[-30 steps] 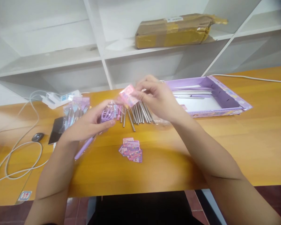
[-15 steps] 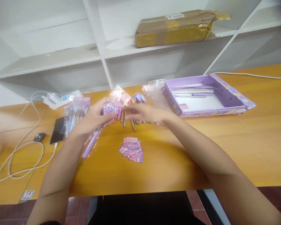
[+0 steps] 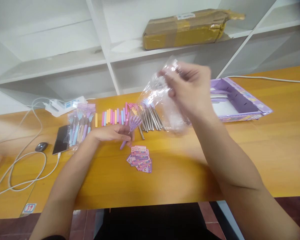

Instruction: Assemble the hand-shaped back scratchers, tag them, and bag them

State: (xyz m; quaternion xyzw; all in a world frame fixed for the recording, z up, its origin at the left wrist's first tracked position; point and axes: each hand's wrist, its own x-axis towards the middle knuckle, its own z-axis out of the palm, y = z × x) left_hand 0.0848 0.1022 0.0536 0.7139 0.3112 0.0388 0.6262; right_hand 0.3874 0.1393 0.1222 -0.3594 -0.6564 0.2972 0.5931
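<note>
My left hand (image 3: 115, 133) is closed on a purple hand-shaped scratcher (image 3: 135, 122), its purple handle end pointing down toward the person. Raised over the back right of the table, my right hand (image 3: 190, 85) pinches a clear plastic bag (image 3: 156, 88) that hangs down and is blurred. Behind my left hand lies a row of coloured handle sleeves (image 3: 113, 116). Several metal rods (image 3: 152, 119) with coloured hand-shaped heads lie to its right, partly behind the bag. A small pile of pink and purple cards (image 3: 140, 159) sits in front.
A purple open box (image 3: 247, 100) stands at the right, partly behind my right arm. Bagged scratchers (image 3: 80, 123), a phone (image 3: 61, 140), a mouse (image 3: 41, 146), a power strip (image 3: 65, 105) and white cables are at the left. A taped carton (image 3: 185, 31) rests on the shelf.
My right hand has risen to the right with a clear bag. The bag wrapping around the scratcher in my left hand is no longer visible there, and that hand has moved slightly right and nearer.
</note>
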